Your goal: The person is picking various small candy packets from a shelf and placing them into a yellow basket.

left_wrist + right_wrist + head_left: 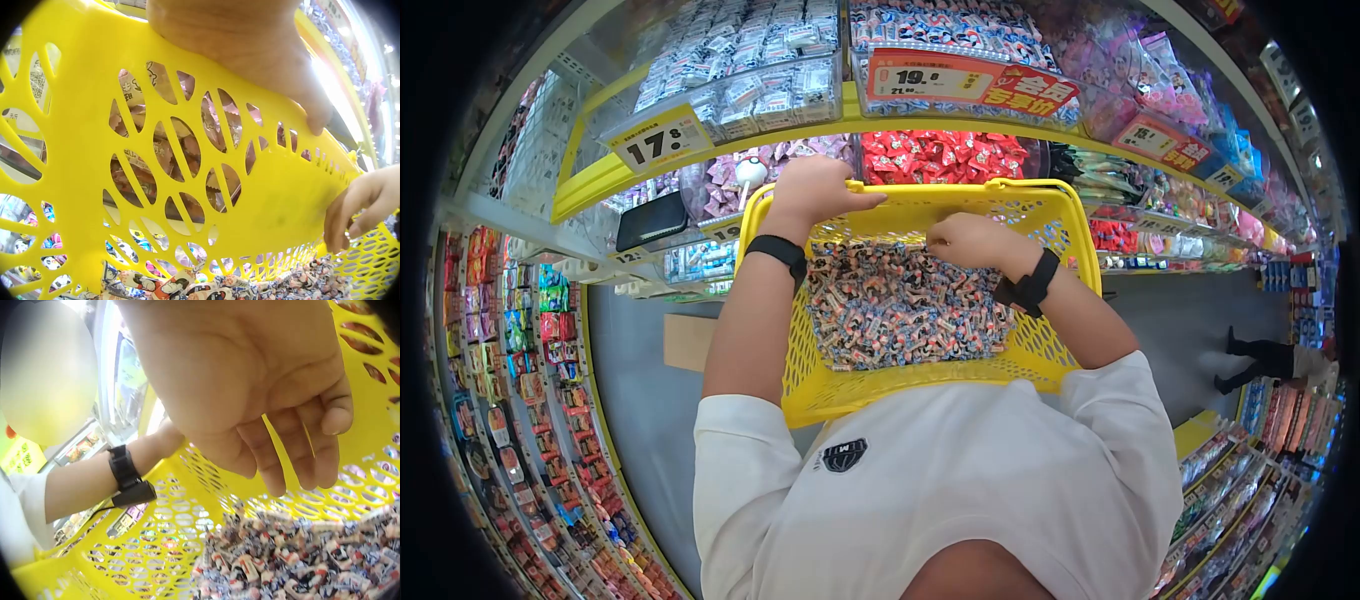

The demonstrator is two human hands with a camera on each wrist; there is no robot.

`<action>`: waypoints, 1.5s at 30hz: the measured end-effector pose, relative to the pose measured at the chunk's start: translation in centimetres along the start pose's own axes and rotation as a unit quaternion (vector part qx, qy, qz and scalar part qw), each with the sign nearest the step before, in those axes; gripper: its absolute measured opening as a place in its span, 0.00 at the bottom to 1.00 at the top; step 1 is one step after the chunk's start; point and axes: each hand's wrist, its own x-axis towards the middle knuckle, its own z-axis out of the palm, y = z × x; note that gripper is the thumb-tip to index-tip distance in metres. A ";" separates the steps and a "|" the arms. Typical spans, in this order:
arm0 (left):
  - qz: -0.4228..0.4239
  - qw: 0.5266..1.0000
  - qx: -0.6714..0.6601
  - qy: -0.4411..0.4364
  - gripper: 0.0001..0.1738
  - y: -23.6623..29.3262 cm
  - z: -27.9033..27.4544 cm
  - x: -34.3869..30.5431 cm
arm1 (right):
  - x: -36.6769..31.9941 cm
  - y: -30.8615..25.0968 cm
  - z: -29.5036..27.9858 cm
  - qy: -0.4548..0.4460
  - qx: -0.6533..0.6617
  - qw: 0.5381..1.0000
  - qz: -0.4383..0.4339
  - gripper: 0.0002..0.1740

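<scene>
A yellow plastic basket (825, 408) with pierced walls holds a broad layer of small wrapped candies (910, 310). My left hand (815, 187) grips the basket's far rim near its left corner, with the thumb along the inner side. The right hand (980, 242) hangs inside the basket, above the candies and close to the far wall. In the right wrist view, its palm and loosely bent fingers (294, 447) show with nothing in them. The same hand (365, 203) appears at the right side of the left wrist view.
Beyond the basket stand shelf bins of white-wrapped sweets (760, 100) and red-wrapped sweets (940, 157). A black phone-like slab (652, 220) lies left of the basket. A cardboard box (690, 342) is on the floor at left. Another person (1270, 360) stands in the right aisle.
</scene>
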 end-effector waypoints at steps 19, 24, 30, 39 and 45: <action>0.004 1.000 0.004 0.002 0.40 0.0 0.0 0.0 | 2.9 2.4 8.6 -0.106 0.000 0.993 0.055 0.19; 0.007 1.000 0.003 0.011 0.40 0.0 0.0 -0.1 | 3.2 2.9 9.3 -0.083 -0.015 0.995 0.046 0.18; 0.006 1.000 0.008 0.010 0.40 0.0 0.1 0.0 | 2.5 2.8 10.6 -0.020 -0.002 1.000 0.020 0.15; 0.002 1.000 -0.003 0.006 0.40 0.0 0.0 -0.1 | 2.9 2.1 9.2 0.013 0.090 0.996 0.020 0.08; 0.004 1.000 0.003 0.005 0.39 0.2 -0.4 -0.1 | 1.6 -0.3 5.5 0.082 0.136 0.986 -0.055 0.07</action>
